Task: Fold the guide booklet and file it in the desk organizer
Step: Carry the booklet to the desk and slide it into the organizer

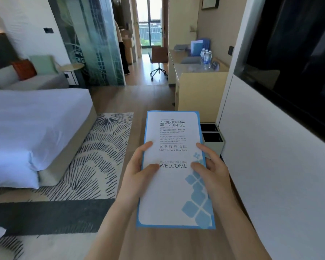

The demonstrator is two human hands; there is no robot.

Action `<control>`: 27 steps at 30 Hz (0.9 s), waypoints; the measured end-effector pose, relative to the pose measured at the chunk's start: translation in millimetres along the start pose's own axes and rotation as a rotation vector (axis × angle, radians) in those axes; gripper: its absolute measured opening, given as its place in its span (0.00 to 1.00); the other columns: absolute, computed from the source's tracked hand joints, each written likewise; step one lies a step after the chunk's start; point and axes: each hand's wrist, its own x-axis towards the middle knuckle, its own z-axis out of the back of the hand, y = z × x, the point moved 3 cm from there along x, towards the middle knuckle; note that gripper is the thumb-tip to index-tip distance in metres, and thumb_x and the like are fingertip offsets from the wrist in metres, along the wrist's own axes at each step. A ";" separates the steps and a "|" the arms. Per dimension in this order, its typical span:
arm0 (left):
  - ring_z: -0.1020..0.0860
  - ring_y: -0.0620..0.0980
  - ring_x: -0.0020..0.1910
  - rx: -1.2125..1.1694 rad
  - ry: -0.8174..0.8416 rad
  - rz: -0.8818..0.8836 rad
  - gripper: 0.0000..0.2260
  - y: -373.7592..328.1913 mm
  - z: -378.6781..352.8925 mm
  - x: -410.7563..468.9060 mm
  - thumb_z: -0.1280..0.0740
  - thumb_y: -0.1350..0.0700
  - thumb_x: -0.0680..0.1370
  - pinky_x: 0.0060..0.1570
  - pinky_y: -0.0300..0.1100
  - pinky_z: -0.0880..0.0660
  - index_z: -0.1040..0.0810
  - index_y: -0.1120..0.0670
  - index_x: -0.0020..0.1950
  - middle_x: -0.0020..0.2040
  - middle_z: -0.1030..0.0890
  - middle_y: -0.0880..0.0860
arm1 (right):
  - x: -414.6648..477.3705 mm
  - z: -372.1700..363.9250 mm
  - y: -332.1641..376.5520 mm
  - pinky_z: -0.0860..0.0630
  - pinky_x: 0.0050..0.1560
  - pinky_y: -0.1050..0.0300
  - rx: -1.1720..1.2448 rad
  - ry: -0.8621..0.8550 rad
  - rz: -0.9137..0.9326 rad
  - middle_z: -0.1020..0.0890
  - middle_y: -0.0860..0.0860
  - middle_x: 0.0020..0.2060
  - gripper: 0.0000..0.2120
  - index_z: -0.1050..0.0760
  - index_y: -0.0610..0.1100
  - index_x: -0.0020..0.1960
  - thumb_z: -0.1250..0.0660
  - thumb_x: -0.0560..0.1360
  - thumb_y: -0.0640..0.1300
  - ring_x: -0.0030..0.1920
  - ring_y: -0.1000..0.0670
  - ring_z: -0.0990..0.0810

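Note:
The guide booklet [174, 194] is a tall white card with a blue border and the word WELCOME on its cover. It is folded shut and held flat in front of me over the wooden floor. My left hand [137, 171] grips its left edge with the thumb on the cover. At the right edge my right hand [210, 166] holds it the same way. Far ahead on the desk [186, 69] stands a blue upright organizer [199, 45] with papers in it.
A bed [36, 128] and patterned rug [94, 156] lie to my left. Water bottles [206, 57] stand on the desk; an office chair [159, 59] is beyond. A small two-part bin [214, 139] sits by the white wall at right. A person stands in the hallway [123, 53].

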 end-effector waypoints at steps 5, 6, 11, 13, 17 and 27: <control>0.19 0.57 0.59 0.002 -0.042 0.041 0.24 21.9 10.9 112.8 0.32 0.60 0.71 0.56 0.60 0.22 0.24 0.42 0.64 0.63 0.20 0.52 | 116.6 -23.9 -25.4 0.19 0.39 0.61 0.002 0.040 -0.031 0.12 0.53 0.47 0.24 0.20 0.56 0.60 0.31 0.72 0.31 0.47 0.51 0.13; 0.19 0.57 0.58 -0.001 -0.049 0.042 0.23 27.6 11.6 139.2 0.32 0.61 0.71 0.55 0.59 0.21 0.24 0.42 0.63 0.62 0.19 0.52 | 144.0 -27.9 -31.9 0.20 0.39 0.62 0.004 0.042 -0.035 0.12 0.54 0.47 0.24 0.21 0.55 0.60 0.31 0.72 0.31 0.46 0.52 0.14; 0.19 0.57 0.58 -0.030 -0.076 0.016 0.22 42.8 7.7 289.1 0.33 0.62 0.71 0.48 0.50 0.20 0.24 0.44 0.63 0.63 0.20 0.54 | 300.8 -50.2 -51.9 0.21 0.37 0.64 0.007 0.066 -0.041 0.12 0.56 0.45 0.24 0.21 0.54 0.60 0.31 0.72 0.30 0.44 0.55 0.14; 0.19 0.58 0.57 -0.039 -0.089 0.025 0.23 38.6 4.9 354.0 0.33 0.62 0.71 0.49 0.51 0.20 0.24 0.46 0.63 0.62 0.19 0.55 | 365.8 -60.9 -49.9 0.21 0.37 0.63 0.016 0.078 -0.047 0.12 0.55 0.46 0.24 0.21 0.53 0.61 0.31 0.72 0.31 0.45 0.54 0.14; 0.21 0.62 0.60 -0.045 -0.107 -0.012 0.24 25.3 4.7 476.7 0.33 0.63 0.71 0.55 0.58 0.22 0.26 0.49 0.66 0.64 0.21 0.57 | 491.7 -88.2 -34.7 0.20 0.40 0.63 0.022 0.130 -0.041 0.13 0.55 0.49 0.23 0.21 0.53 0.61 0.32 0.73 0.31 0.48 0.54 0.14; 0.19 0.61 0.57 -0.057 -0.189 0.026 0.23 63.3 72.0 733.2 0.32 0.63 0.71 0.49 0.51 0.20 0.25 0.48 0.65 0.61 0.19 0.56 | 749.7 -188.7 -93.4 0.19 0.39 0.60 0.003 0.206 -0.092 0.13 0.54 0.50 0.22 0.23 0.54 0.61 0.31 0.74 0.33 0.46 0.52 0.13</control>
